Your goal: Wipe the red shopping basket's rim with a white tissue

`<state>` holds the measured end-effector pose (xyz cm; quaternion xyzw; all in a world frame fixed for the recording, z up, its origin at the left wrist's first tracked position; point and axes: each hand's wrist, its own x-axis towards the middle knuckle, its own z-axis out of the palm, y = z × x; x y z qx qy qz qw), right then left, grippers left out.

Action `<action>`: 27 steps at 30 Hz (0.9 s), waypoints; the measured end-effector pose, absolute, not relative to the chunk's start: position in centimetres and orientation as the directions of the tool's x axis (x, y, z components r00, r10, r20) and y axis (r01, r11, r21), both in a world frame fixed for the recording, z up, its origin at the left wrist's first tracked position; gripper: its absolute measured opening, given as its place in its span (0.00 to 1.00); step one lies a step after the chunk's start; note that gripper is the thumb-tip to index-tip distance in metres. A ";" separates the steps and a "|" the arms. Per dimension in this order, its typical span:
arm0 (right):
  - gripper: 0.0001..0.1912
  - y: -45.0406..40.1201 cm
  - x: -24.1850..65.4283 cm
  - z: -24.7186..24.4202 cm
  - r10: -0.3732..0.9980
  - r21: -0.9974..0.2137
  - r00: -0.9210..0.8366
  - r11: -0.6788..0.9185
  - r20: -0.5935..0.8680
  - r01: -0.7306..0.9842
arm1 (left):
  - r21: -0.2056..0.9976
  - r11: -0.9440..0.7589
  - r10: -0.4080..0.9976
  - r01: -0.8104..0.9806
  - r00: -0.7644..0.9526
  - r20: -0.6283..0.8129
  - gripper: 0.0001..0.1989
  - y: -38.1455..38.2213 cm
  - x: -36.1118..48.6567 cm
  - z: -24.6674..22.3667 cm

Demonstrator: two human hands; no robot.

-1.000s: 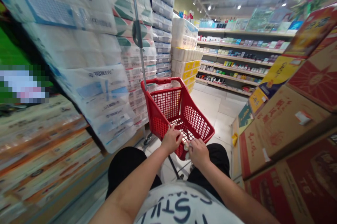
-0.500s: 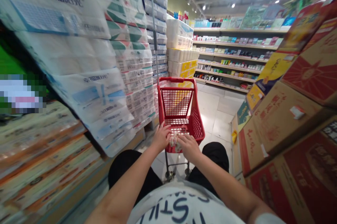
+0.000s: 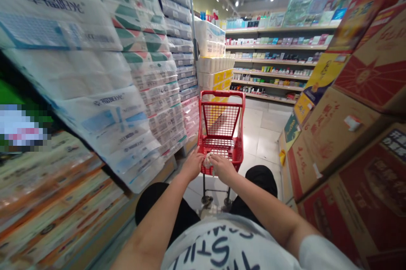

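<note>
A red wire-mesh shopping cart (image 3: pixel 220 122) rolls ahead of me on thin metal legs with small casters, upright and centred below my view. My left hand (image 3: pixel 192 165) is curled over the cart's near rim. My right hand (image 3: pixel 223 168) sits just beside it on the same rim, its fingers over a small white packet (image 3: pixel 208 161). The packet is mostly hidden by my fingers, so I cannot tell what it is. The cart's basket holds nothing else that I can see.
Tall stacks of plastic-wrapped toilet paper (image 3: pixel 95 71) and a metal pole (image 3: pixel 193 20) line the left side. Printed cardboard boxes (image 3: pixel 342 147) are piled along the right. Shelves of boxed skincare products (image 3: pixel 272 63) stand beyond a tiled floor (image 3: pixel 260 143).
The cart has swung from leaning rightward to straight ahead. My hands have drawn closer together at the near rim, and the aisle view has turned with them.
</note>
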<state>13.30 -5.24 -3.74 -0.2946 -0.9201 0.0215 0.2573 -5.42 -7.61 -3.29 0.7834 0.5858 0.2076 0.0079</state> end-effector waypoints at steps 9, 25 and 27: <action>0.22 -5.5 14.9 -5.1 0.421 -0.139 -0.742 0.900 0.522 0.413 | 0.221 -0.279 0.936 0.934 0.213 0.281 0.17 -8.4 -5.2 -3.6; 0.27 -5.7 14.5 -5.2 0.448 -0.134 -0.736 0.885 0.508 0.446 | 0.280 -0.283 0.937 0.917 0.202 0.285 0.16 -8.8 -5.4 -3.1; 0.28 -5.6 15.4 -5.5 0.394 -0.104 -0.761 0.910 0.515 0.400 | 0.287 -0.297 0.931 0.911 0.210 0.298 0.16 -9.0 -5.6 -3.3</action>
